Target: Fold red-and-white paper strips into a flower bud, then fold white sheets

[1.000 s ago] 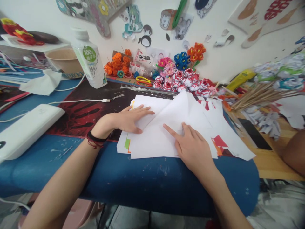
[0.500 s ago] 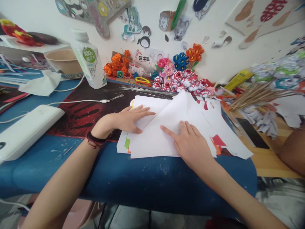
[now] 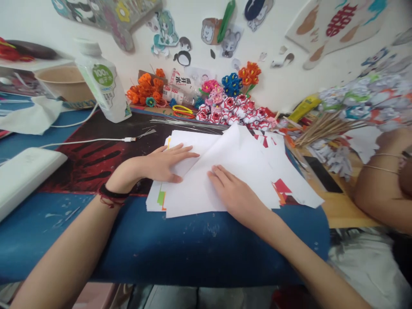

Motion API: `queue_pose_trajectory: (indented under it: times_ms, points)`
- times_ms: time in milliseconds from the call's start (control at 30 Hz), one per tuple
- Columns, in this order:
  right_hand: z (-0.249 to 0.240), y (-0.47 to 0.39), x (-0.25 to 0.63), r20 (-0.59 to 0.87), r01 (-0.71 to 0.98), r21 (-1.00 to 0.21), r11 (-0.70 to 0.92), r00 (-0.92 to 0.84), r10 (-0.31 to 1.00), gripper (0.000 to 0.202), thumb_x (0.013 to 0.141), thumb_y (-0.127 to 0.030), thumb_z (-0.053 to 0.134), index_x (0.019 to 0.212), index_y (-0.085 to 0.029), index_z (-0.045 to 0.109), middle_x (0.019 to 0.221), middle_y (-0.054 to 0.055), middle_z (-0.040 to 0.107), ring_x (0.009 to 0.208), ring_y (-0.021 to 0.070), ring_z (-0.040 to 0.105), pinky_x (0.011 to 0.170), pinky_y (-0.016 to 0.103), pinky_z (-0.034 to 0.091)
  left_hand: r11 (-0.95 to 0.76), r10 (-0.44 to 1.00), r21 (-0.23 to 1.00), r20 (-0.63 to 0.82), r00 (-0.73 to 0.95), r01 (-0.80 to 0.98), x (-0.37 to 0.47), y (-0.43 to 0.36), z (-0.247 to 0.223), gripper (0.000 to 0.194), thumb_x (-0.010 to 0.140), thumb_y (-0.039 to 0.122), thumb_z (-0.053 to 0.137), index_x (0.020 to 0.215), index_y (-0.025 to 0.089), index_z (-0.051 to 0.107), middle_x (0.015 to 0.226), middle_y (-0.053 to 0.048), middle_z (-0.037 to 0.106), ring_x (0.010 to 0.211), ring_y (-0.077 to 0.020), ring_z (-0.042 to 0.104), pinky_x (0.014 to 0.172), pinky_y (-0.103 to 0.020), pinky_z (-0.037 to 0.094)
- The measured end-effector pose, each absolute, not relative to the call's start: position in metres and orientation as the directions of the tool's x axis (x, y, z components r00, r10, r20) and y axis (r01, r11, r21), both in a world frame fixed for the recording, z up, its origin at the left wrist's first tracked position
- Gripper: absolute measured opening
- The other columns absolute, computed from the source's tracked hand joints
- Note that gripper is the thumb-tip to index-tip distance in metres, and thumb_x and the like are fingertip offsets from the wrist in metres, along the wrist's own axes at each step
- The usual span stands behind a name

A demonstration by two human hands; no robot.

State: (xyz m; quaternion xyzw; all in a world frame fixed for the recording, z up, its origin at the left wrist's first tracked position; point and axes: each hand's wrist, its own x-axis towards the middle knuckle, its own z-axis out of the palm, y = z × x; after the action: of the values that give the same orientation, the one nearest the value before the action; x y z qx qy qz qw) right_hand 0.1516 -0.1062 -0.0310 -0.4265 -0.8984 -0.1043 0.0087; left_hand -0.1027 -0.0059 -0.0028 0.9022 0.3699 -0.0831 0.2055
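A white sheet of paper (image 3: 193, 193) lies folded over diagonally on a stack of paper (image 3: 156, 205) with bits of green, orange and red showing at its edges. My left hand (image 3: 164, 162) lies flat across the left part of the paper, fingers spread, beside the slanting folded edge. Pressed on the folded sheet is my right hand (image 3: 236, 193), its fingers stretched out close together and pointing up and left. Neither hand grips anything. The far corner of the sheet stands up a little from the stack.
A white bottle (image 3: 104, 86), a paper bowl (image 3: 64, 81) and a white power bank (image 3: 32, 176) with a cable stand left. Behind the paper lie thin wires (image 3: 189, 125) and red-white paper flowers (image 3: 231, 110). Wooden sticks (image 3: 317, 128) and another person's arm (image 3: 380, 180) are at right.
My right hand has slid left over the folded sheet, its pointing index finger now alongside the others. My left hand stays on the paper. The whole view has shifted slightly; more of the other person's arm shows.
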Motion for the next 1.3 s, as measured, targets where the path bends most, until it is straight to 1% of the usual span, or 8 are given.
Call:
queue_pose_trajectory:
  times_ms: [133,300,700,900,967,1067,1167,1300]
  points:
    - [-0.04,-0.109,0.15,0.187,0.798,0.167,0.58,-0.603,0.776,0.057,0.09,0.004,0.032,0.145,0.001,0.05,0.145,0.026,0.053,0.137,0.0353,0.05,0.111,0.047,0.048,-0.658,0.632,0.31,-0.268,0.727,0.686,-0.107,-0.001,-0.012,0.083,0.087,0.053,0.059,0.159,0.041,0.018,0.17,-0.003,0.005,0.156,-0.0367,0.006,0.12,-0.065,0.011]
    - [-0.048,-0.11,0.149,0.271,0.835,0.069,0.546,-0.542,0.796,0.057,0.09,0.002,0.033,0.143,-0.002,0.054,0.144,0.022,0.056,0.135,0.0332,0.053,0.112,0.048,0.047,-0.669,0.623,0.312,-0.261,0.738,0.675,-0.11,0.001,-0.015,0.083,0.088,0.054,0.058,0.159,0.043,0.016,0.17,-0.001,0.004,0.156,-0.0368,0.005,0.12,-0.066,0.012]
    - [-0.05,-0.11,0.153,0.269,0.841,0.007,0.541,-0.522,0.809,0.061,0.089,0.002,0.035,0.146,-0.007,0.052,0.146,0.02,0.055,0.138,0.0309,0.05,0.116,0.048,0.042,-0.634,0.618,0.319,-0.339,0.709,0.705,-0.104,-0.005,-0.001,0.082,0.088,0.053,0.057,0.159,0.038,0.019,0.17,-0.003,0.002,0.156,-0.035,0.003,0.121,-0.062,0.008]
    - [-0.045,-0.112,0.151,0.246,0.824,0.083,0.56,-0.562,0.79,0.067,0.09,0.002,0.042,0.15,-0.025,0.05,0.145,0.018,0.054,0.137,0.0333,0.051,0.112,0.05,0.044,-0.646,0.6,0.343,-0.325,0.731,0.682,-0.107,-0.007,0.003,0.077,0.089,0.049,0.055,0.158,0.035,0.023,0.17,-0.004,0.002,0.156,-0.033,-0.002,0.121,-0.063,0.004]
    - [-0.044,-0.113,0.151,0.238,0.822,0.099,0.56,-0.566,0.789,0.066,0.09,0.002,0.043,0.15,-0.026,0.05,0.144,0.018,0.054,0.136,0.0334,0.051,0.111,0.049,0.045,-0.64,0.601,0.377,-0.296,0.742,0.669,-0.113,-0.012,0.005,0.075,0.09,0.045,0.055,0.158,0.032,0.025,0.17,-0.005,0.009,0.157,-0.0308,0.005,0.123,-0.058,0.008]
    - [-0.044,-0.113,0.15,0.238,0.822,0.108,0.56,-0.568,0.788,0.066,0.09,0.003,0.042,0.15,-0.025,0.05,0.144,0.019,0.054,0.137,0.0335,0.05,0.111,0.049,0.045,-0.63,0.663,0.447,-0.117,0.739,0.635,-0.121,-0.032,0.009,0.067,0.094,0.038,0.051,0.157,0.028,0.03,0.166,-0.005,0.028,0.152,-0.0234,0.029,0.123,-0.042,0.024]
    - [-0.046,-0.113,0.149,0.247,0.821,0.117,0.559,-0.569,0.784,0.066,0.091,0.003,0.042,0.15,-0.025,0.049,0.143,0.02,0.054,0.136,0.0335,0.051,0.11,0.049,0.046,-0.665,0.738,0.3,0.118,0.665,0.685,-0.12,-0.063,0.005,0.049,0.098,0.026,0.043,0.145,0.032,0.052,0.163,-0.001,0.034,0.151,-0.0268,0.029,0.123,-0.048,0.024]
    - [-0.047,-0.113,0.15,0.256,0.815,0.141,0.562,-0.578,0.775,0.067,0.09,0.003,0.043,0.151,-0.025,0.048,0.142,0.02,0.055,0.135,0.0338,0.052,0.11,0.049,0.046,-0.688,0.726,0.104,0.113,0.678,0.718,-0.111,-0.094,-0.015,0.064,0.088,0.01,0.05,0.144,0.039,0.053,0.166,0.0,0.027,0.153,-0.0314,0.024,0.119,-0.057,0.024]
